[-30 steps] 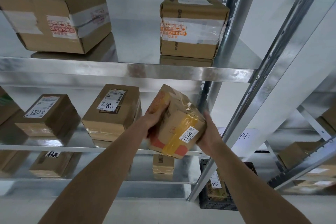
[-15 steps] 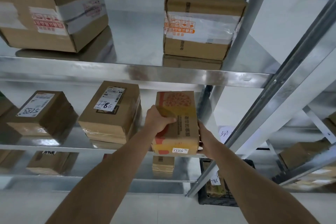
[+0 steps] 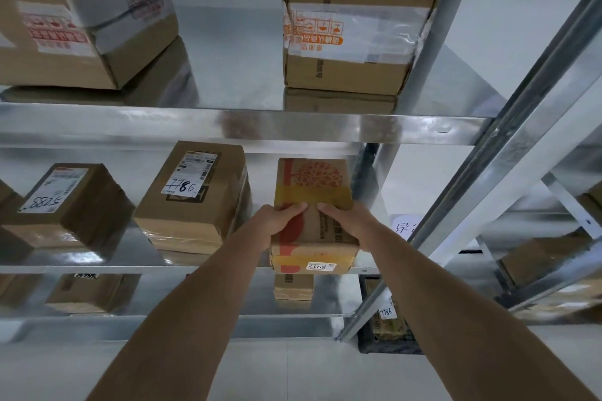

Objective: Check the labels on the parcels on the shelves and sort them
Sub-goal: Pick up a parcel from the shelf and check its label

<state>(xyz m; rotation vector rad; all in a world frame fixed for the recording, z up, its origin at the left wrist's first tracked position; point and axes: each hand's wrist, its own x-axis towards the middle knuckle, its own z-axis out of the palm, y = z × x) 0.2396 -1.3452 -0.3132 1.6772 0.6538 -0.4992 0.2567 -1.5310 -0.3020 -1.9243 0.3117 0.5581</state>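
Placing a checked parcel on the middle shelf

Both hands — left hand [image 3: 282, 217], right hand [image 3: 346, 219] — grip the orange-printed parcel [image 3: 312, 192], resting at the middle shelf [image 3: 97, 267] edge; next, I judge, release it.

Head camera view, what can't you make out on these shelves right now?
- Left hand and right hand: palms hidden against the orange-printed parcel.
- Top-left box: cut off by the frame edge, its label blurred.
- Bottom-shelf box: handwritten tag blurred.
- Paper sign: cut by the upright.
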